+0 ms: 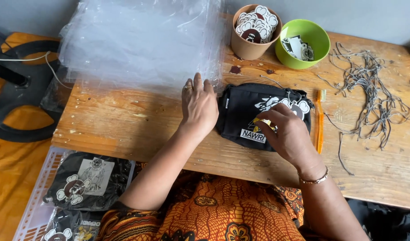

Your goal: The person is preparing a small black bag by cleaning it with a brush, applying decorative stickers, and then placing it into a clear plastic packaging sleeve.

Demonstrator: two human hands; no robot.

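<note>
A person's left hand (pixel 199 107) lies flat, grip open, on the edge of a clear plastic bag stack (pixel 142 44); the right hand (pixel 287 134) pinches a tag on a black pouch (pixel 240 114) mid-surface. The slick bags could slide, lifting several together.

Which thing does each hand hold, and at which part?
Right hand pinches the tags on the black pouch front. Left hand holds nothing, fingertips on the plastic bags edge.
</note>
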